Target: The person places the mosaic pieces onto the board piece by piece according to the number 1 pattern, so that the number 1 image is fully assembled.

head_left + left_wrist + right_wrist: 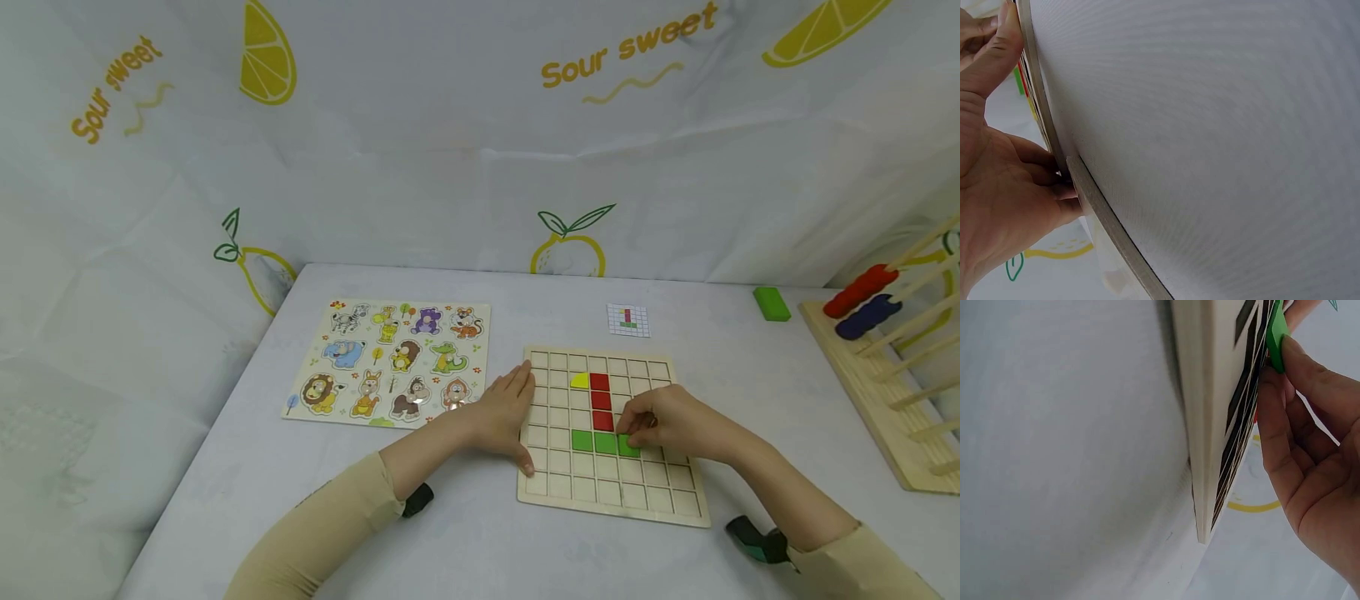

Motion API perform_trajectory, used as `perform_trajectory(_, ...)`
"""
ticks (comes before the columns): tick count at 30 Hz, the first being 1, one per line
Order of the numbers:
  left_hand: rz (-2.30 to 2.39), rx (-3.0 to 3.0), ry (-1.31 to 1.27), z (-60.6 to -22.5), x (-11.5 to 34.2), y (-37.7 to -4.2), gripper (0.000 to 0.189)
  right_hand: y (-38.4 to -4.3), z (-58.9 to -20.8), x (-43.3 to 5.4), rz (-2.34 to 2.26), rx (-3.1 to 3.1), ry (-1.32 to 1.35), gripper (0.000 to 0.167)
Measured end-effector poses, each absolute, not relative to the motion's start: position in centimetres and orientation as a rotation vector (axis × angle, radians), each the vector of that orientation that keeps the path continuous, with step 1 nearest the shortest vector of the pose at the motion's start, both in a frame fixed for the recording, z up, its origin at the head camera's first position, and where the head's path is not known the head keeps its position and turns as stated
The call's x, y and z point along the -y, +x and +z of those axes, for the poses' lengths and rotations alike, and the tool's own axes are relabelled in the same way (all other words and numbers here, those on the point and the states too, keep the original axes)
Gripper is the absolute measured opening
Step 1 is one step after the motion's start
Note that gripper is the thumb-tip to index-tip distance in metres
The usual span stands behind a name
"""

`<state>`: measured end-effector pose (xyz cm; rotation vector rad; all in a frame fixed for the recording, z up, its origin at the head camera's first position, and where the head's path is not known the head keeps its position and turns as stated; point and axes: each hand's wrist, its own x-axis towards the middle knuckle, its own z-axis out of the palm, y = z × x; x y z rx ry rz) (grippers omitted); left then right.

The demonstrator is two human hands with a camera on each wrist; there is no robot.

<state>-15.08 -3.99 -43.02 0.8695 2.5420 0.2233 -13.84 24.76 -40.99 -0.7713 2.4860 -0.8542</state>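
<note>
A wooden grid board (pixel 558 485) lies on the table. My left hand (pixel 504 414) rests along its left edge, thumb and fingers spread. With thumb and fingers, my right hand (pixel 667 422) pinches a green square tile (pixel 1277 340), which is tilted at the grid in the right wrist view. That tile is at the right end of a row, beside two other green tiles (pixel 593 442). Above the row stands a column of three red tiles (pixel 602 400). A yellow rounded piece (pixel 579 381) sits left of the top red one.
Behind the board lies a small pattern card (pixel 627 320). An animal puzzle board (pixel 386 358) is on the left, close to my left hand. At the right are a green block (pixel 772 304) and a wooden rack (pixel 862 400) with rods and red and blue beads.
</note>
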Motion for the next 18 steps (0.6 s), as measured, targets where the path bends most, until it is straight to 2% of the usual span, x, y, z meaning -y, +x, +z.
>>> perform_trajectory(18, 0.215, -2.543, 0.872, -43.09, 4.04, -15.09, 0.137, -13.88, -41.19, -24.75, -0.831, -2.504, -0.743, 0.012)
